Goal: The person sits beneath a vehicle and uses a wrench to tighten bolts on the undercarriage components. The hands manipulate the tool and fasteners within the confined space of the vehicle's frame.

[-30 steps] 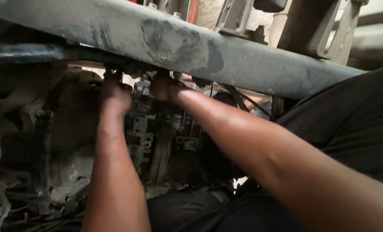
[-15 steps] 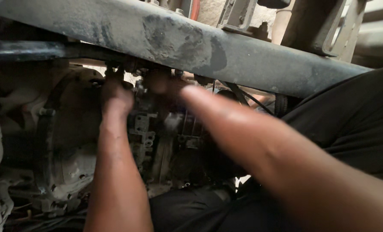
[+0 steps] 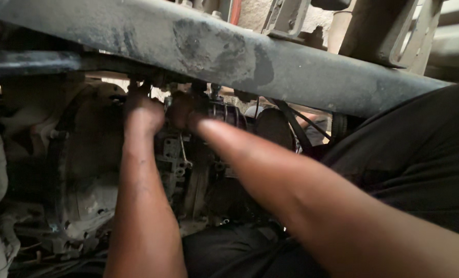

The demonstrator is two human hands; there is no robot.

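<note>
Head view: the left hand [image 3: 143,114] and right hand [image 3: 184,110] are reaching up side by side under the grey crossbeam [image 3: 214,51] — touching the grimy engine casing [image 3: 183,154]; whether either is gripping cannot be told.

Crossbeam [image 3: 240,56] above; hands [image 3: 160,110] beneath it, gearbox housing [image 3: 85,175] left.

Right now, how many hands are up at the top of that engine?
2. The left hand reaches up just under the grey crossbeam, left of centre. The right hand is close beside it, against the dark engine casing. Fingertips are hidden behind the beam.
</note>
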